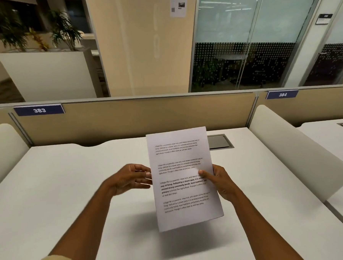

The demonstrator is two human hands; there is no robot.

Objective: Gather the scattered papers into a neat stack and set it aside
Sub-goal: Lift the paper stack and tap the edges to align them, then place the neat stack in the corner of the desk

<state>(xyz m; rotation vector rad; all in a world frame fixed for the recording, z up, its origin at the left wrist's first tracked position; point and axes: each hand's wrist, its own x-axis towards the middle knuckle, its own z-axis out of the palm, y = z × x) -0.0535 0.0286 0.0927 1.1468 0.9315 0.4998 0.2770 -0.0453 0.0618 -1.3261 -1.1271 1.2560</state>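
— Papers: where is the white printed stack of sheets (184,179), and which way does it run?

— Held up above the smooth white desk (60,185), long axis running away from the person, top edge tipped slightly left, printed face toward the camera.

— Who grips it?

— The right hand (222,182) pinches the right edge, thumb flat on the text, fingers behind. The left hand (129,178) is blurred, fingers loosely spread at the left edge; whether it grips, I cannot tell.

— Texture?

— Flat, crisp, edges squared, casting a soft shadow below. Behind stands a beige fabric partition (136,115).
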